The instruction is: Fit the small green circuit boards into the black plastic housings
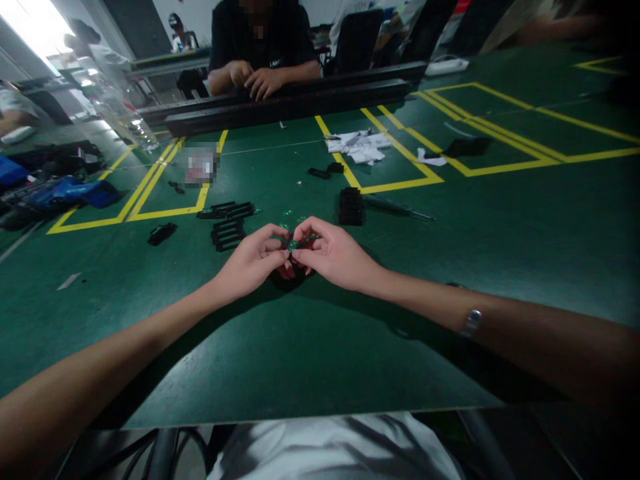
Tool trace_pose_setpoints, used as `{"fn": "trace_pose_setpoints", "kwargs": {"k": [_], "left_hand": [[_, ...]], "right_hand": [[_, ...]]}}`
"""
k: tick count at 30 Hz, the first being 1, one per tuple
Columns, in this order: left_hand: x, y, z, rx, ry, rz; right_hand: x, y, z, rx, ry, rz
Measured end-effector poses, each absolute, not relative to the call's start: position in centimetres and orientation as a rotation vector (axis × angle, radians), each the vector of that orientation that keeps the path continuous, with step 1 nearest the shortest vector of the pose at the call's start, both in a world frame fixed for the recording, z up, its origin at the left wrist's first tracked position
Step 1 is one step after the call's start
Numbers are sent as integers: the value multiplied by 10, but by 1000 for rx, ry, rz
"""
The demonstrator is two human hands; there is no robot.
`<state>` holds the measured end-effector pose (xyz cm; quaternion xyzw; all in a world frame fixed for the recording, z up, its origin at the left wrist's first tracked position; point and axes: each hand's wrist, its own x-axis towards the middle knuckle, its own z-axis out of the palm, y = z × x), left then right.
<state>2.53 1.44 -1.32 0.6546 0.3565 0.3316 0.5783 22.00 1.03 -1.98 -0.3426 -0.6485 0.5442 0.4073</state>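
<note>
Both hands meet over the green table (280,360), pinching a small green circuit board (293,246) with a dark part along it. My left hand (255,260) grips its left side between thumb and forefinger. From the right, my right hand (335,253) closes on the same piece with thumb and forefinger. Several more green boards (287,225) lie just beyond the fingers, partly hidden. Left of them are slotted black plastic frames (228,235) and black strips with green boards (227,211). A stack of black plastic parts (351,206) stands beyond my right hand.
A screwdriver (400,207) lies right of the stack. Farther back are crumpled white paper (359,145), small black pieces (325,171) and a clear bottle (143,133). Blue-and-black bundles (60,190) sit at left. Across a long black rail (290,103) sits a person (263,53).
</note>
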Motion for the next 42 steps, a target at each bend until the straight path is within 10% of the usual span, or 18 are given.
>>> {"fn": "trace_pose_setpoints", "kwargs": {"k": [42], "left_hand": [[23, 12, -14, 1576, 866, 784]], "right_hand": [[223, 7, -17, -822, -1671, 1412]]}}
